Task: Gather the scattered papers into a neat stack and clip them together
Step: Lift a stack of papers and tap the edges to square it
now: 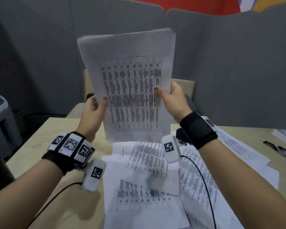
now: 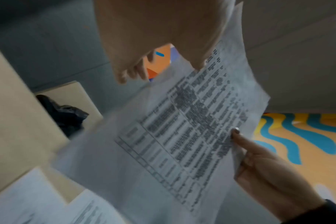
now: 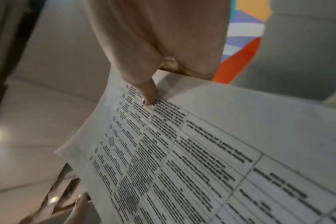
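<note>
From the head view, a left hand [image 1: 93, 109] and right hand [image 1: 173, 98] hold a sheaf of white printed sheets [image 1: 130, 83] upright above the pale wooden bench [image 1: 59, 162], each grip pinching a side edge; loose printed pages [image 1: 147, 179] lie scattered beneath; black binder clips [image 1: 281, 150] sit far right; both wrist views show thumbs pressed on the printed table.

print on held sheets [image 1: 130, 96] blurred unreadable, fingers behind them hidden, dark clips [image 1: 281, 149] indistinct
</note>
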Demonstrator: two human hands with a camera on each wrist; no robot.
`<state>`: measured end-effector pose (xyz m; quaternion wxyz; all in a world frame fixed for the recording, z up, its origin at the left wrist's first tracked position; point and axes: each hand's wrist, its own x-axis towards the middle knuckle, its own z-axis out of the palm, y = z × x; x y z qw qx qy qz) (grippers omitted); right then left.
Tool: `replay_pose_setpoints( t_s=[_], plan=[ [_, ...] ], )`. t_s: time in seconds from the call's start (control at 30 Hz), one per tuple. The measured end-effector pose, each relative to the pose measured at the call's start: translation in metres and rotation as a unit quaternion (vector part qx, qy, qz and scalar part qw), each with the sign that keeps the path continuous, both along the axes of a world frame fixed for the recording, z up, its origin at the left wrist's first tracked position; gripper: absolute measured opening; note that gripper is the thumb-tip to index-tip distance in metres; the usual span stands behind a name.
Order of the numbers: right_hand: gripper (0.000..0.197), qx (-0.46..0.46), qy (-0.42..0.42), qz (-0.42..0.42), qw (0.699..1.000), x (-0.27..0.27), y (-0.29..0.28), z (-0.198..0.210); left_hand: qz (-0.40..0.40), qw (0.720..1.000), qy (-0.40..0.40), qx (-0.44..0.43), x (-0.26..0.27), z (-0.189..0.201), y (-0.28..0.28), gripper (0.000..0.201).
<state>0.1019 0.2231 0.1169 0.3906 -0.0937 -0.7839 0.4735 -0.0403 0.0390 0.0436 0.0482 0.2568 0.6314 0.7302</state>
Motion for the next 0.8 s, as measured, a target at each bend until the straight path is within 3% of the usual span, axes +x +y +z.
replay_pose_setpoints(
  t_s=[0.13, 0.23, 0.37, 0.53, 0.7, 0.8],
  plan=[
    [0.023, -0.106, 0.03, -0.009, 0.994, 0.004, -0.001, -0.032, 0.014, 0.998, 0.058, -0.016, 0.009, 0.012, 0.01, 0.021],
    [0.026, -0.144, 0.005, -0.031, 0.989, 0.005, 0.0, -0.063, 0.017, 0.993, 0.099, -0.056, 0.018, -0.003, 0.015, 0.025],
    [0.035, -0.15, -0.06, -0.041, 0.986, 0.006, -0.006, -0.094, 0.018, 0.994, 0.072, -0.081, 0.028, -0.035, 0.015, 0.028],
    [0.039, -0.155, -0.091, -0.071, 0.981, 0.001, -0.014, -0.104, 0.02, 0.997, 0.031, -0.069, 0.028, -0.039, 0.015, 0.019],
    [0.03, -0.138, -0.034, -0.147, 0.979, -0.003, -0.018, -0.099, 0.016, 0.998, 0.037, -0.04, 0.029, -0.035, 0.014, 0.02],
    [0.03, -0.133, -0.085, -0.124, 0.98, 0.0, -0.027, -0.099, 0.005, 0.997, 0.019, -0.077, 0.028, -0.044, 0.014, 0.016]
  ],
)
